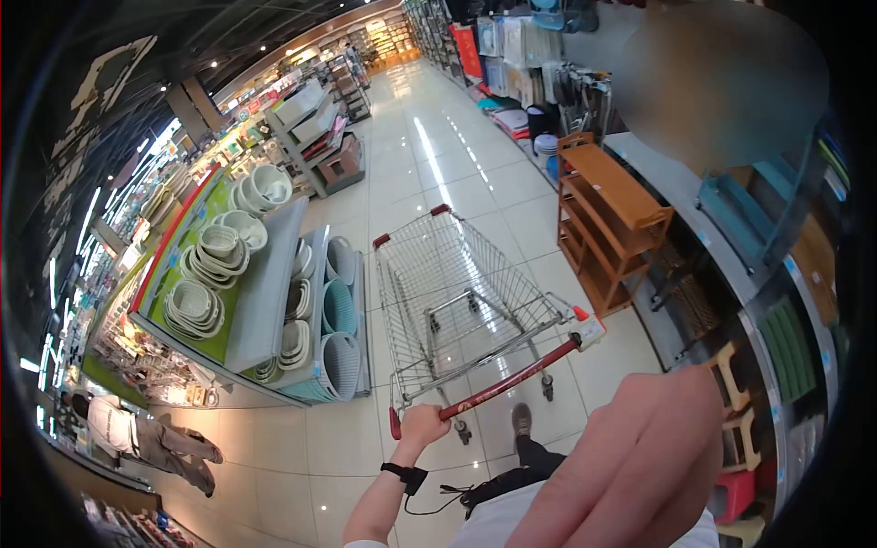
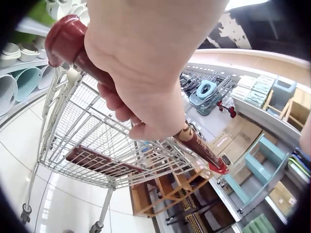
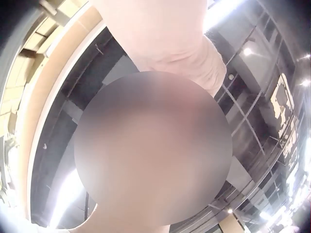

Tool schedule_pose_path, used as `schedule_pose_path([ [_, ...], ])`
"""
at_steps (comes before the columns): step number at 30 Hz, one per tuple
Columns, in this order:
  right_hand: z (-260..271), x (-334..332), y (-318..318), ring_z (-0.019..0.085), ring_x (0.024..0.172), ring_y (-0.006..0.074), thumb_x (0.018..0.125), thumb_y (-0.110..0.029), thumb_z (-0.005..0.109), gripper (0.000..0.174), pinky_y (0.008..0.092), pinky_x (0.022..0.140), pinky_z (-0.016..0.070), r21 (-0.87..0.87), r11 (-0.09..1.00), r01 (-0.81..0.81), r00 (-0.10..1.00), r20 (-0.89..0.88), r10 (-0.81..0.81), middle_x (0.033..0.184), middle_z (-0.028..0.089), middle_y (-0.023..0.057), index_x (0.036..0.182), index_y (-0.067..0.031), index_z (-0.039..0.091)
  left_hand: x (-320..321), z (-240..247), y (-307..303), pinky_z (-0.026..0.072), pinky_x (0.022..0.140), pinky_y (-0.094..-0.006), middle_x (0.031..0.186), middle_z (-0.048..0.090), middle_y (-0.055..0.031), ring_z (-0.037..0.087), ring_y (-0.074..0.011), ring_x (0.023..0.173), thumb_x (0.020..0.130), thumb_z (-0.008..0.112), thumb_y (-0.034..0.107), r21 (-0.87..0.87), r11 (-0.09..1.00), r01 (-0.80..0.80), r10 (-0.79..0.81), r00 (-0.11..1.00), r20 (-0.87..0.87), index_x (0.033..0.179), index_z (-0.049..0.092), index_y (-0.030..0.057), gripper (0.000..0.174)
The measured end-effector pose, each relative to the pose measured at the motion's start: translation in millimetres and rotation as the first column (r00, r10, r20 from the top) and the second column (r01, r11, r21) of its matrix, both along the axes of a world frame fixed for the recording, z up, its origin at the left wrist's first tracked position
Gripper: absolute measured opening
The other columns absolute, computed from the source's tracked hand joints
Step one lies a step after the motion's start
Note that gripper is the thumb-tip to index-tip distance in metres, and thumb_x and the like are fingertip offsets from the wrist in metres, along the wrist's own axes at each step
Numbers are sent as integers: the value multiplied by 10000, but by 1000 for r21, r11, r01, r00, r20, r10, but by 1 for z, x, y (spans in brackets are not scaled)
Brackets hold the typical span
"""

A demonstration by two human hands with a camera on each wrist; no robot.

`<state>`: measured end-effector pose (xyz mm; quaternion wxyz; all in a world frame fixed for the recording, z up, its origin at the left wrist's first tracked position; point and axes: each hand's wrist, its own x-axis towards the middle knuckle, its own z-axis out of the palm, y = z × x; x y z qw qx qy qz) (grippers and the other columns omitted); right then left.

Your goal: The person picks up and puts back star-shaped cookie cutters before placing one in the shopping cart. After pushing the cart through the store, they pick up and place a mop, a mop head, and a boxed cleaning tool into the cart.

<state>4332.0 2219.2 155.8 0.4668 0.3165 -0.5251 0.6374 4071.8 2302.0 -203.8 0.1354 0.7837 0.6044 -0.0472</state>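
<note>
A metal wire shopping cart (image 1: 457,301) stands on the floor ahead of me. My left hand (image 1: 422,426) grips the left part of its red handle bar (image 1: 512,379), fingers wrapped round it, as the left wrist view confirms. A black band (image 1: 404,477) with a cable sits on that wrist. My right hand (image 1: 630,457) is raised large and close to the head camera, off the handle. In the right wrist view the right hand (image 3: 180,53) is up beside a blurred round patch, its fingertips hidden. No object shows in it.
On the left, a shelf unit (image 1: 265,310) carries white and teal baskets. A brown wooden rack (image 1: 607,210) stands right of the cart, before shelves with stools and a blue rack (image 1: 740,219). A tiled aisle (image 1: 393,119) runs ahead. Another person (image 1: 137,434) is at lower left.
</note>
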Motion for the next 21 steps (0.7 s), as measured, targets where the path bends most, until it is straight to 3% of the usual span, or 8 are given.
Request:
schedule_pose_path([
  [5,27,16,142,689,779,377,781,231,631,340,334,606,558,-235,971,-47,961,-277,-21,1077,623,376,1117,201,595,0,4,111,561,672,-477,755,703,-146,690,-357,713,759,627,367,32,998,-62,62,998,7,832,750,125,282],
  [8,35,49,227,655,911,290,917,-38,680,236,306,827,520,-13,1000,1,930,368,4,1053,641,291,1091,118,650,2,10,178,560,670,-477,760,703,-149,691,-357,716,762,626,362,22,995,-95,95,995,21,829,749,127,273],
  [10,42,11,272,692,745,348,773,238,631,304,314,588,552,143,989,-43,984,-163,66,1044,626,374,1072,183,617,-3,0,221,560,670,-476,758,703,-148,691,-355,715,760,631,363,40,994,-106,105,994,26,827,749,128,272],
  [14,15,5,337,684,703,293,776,216,651,239,301,590,551,-95,984,-152,946,-301,117,1026,629,340,1008,154,647,-3,-3,310,561,672,-473,760,704,-145,692,-351,715,751,647,371,28,995,-97,97,995,3,828,751,132,272],
  [16,23,46,385,657,879,351,887,18,698,154,348,779,534,-148,987,-70,934,339,117,1078,633,314,1011,108,684,-2,0,353,561,668,-470,748,703,-142,692,-349,713,747,655,374,19,996,-87,87,996,13,828,753,135,270],
  [18,26,27,418,660,784,374,886,39,687,64,341,728,542,-191,982,11,918,390,65,990,654,324,890,102,698,-1,2,395,561,661,-465,733,700,-139,692,-348,708,744,657,374,35,994,-102,102,995,8,810,751,133,267],
  [20,9,-19,443,666,702,244,797,169,658,187,286,602,544,-344,937,-64,932,-357,-68,1030,621,291,980,132,655,-4,-4,440,560,654,-461,713,695,-135,691,-346,700,741,655,366,53,994,-96,95,995,21,796,750,131,259],
  [21,13,-5,468,666,702,244,797,169,658,187,286,602,544,-346,936,-61,933,-354,-70,1030,621,291,980,132,655,-5,-6,463,560,653,-461,709,693,-138,690,-349,697,740,654,360,70,994,-87,86,996,16,798,752,129,258],
])
